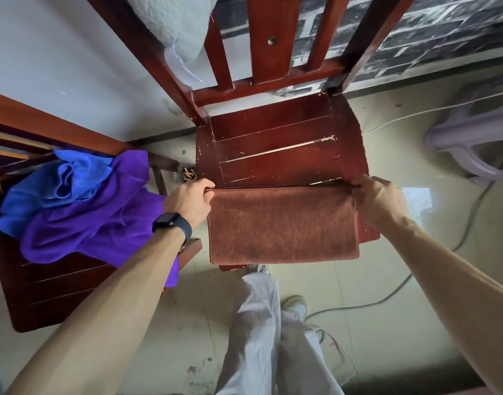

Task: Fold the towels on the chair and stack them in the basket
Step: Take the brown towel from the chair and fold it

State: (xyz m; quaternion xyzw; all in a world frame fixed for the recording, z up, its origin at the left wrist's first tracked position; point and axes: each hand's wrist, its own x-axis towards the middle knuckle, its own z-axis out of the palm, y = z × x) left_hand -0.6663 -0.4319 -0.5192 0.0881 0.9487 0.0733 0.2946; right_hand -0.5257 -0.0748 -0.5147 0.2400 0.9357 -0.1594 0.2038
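Brown towel (283,225) on red-brown chair (276,143); purple towel (102,220) and blue towel (45,189) on second chair (45,295); black watch (172,225); grey brick-patterned wall (415,32); pale trousers (261,332).

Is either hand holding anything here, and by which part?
The brown towel, folded on the chair: the left hand pinches its far left corner, the right hand its far right corner.
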